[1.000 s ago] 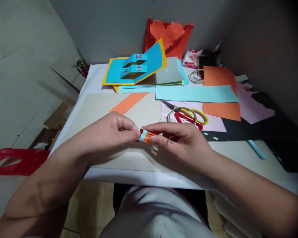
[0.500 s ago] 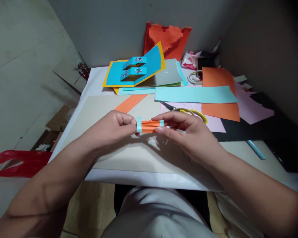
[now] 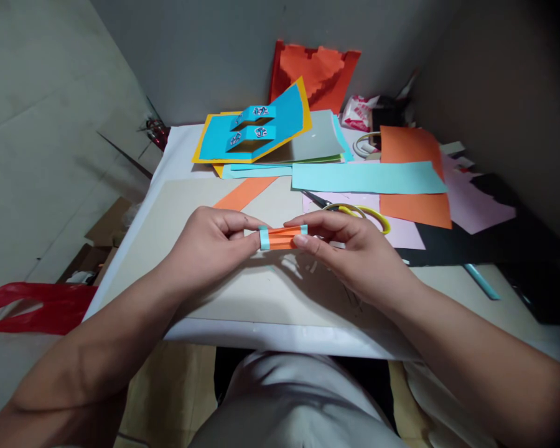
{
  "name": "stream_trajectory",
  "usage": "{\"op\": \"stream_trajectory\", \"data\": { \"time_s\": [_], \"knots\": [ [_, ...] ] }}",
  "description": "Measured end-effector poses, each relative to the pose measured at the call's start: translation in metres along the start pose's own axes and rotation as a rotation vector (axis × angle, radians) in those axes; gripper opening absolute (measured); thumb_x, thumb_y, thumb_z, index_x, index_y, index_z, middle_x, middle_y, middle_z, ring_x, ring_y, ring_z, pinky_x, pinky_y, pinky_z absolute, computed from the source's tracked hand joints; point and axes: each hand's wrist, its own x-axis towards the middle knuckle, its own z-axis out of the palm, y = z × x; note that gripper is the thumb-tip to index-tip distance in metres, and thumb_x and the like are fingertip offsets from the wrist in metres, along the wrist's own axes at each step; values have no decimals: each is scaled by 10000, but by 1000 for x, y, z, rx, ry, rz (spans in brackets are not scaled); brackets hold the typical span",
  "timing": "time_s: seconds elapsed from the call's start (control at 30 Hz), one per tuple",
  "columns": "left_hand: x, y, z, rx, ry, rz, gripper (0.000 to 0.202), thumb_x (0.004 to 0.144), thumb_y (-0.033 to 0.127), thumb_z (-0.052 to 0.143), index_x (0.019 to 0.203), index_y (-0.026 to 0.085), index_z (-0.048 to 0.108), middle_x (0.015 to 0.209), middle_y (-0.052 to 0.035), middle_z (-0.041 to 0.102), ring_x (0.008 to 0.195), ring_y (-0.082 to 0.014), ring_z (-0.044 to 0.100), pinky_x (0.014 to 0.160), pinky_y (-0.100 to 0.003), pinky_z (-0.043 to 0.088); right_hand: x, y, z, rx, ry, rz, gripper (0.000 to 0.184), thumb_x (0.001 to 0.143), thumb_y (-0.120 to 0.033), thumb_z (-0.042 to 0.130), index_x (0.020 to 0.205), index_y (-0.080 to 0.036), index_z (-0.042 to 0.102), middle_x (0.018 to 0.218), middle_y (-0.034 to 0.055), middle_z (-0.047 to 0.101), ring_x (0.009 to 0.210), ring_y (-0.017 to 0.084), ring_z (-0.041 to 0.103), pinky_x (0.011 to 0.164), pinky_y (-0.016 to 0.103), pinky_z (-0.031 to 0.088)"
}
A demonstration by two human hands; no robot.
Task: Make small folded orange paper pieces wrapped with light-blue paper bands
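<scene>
A small folded orange paper piece point(image 3: 282, 238) with light blue paper at both ends is held above the table. At its left end, my left hand point(image 3: 214, 239) pinches the light blue part between thumb and fingers. My right hand point(image 3: 354, 249) grips the other end, thumb in front and fingers behind. Just beyond my right hand lie scissors point(image 3: 378, 218) with yellow handles. An orange paper strip point(image 3: 245, 193) rests on the grey-beige board point(image 3: 177, 199) behind my left hand. The fingertips hide part of the folded piece's edges.
A blue card with a yellow border point(image 3: 284, 118) stands half open on stacked papers. A light blue strip point(image 3: 368, 178) overlaps an orange sheet point(image 3: 415, 208). A red heart-cut card point(image 3: 315, 74) leans on the wall. At right lies a teal stick point(image 3: 481, 282).
My left fingers have shifted over the left end of the folded paper, and its light blue end now lies flatter around the orange. My right hand has barely moved.
</scene>
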Motion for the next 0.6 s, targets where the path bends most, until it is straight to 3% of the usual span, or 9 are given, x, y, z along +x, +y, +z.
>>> {"op": "stream_trajectory", "data": {
  "time_s": [0.1, 0.23, 0.37, 0.6],
  "knots": [
    [-2, -1, 2, 38, 36, 4, 207, 772, 308, 680, 888, 205, 818, 480, 36, 468, 475, -91, 359, 430, -207, 257, 1, 1, 0, -26, 7, -21, 170, 856, -291, 695, 993, -220, 766, 883, 14, 758, 660, 121, 581, 582, 242, 439],
    [-3, -3, 4, 143, 74, 85, 249, 774, 191, 609, 903, 209, 822, 540, 14, 606, 496, -100, 439, 458, -204, 313, 0, 2, 1, -85, 30, -35, 178, 854, -288, 693, 998, -225, 777, 880, 17, 759, 611, 115, 527, 546, 247, 418],
    [-6, -6, 5, 194, 65, 184, 255, 805, 187, 586, 907, 212, 818, 603, 5, 680, 524, -108, 495, 487, -213, 351, -1, 2, 3, -111, 50, -53, 174, 853, -278, 691, 988, -218, 783, 908, 20, 768, 624, 118, 531, 546, 249, 417],
    [-9, -5, 8, 213, 118, 235, 247, 817, 176, 580, 901, 209, 810, 578, 10, 661, 509, -108, 476, 495, -226, 356, -2, 2, 2, -113, 51, -49, 180, 852, -282, 683, 991, -217, 776, 923, 25, 766, 630, 126, 552, 542, 253, 426]
  ]
}}
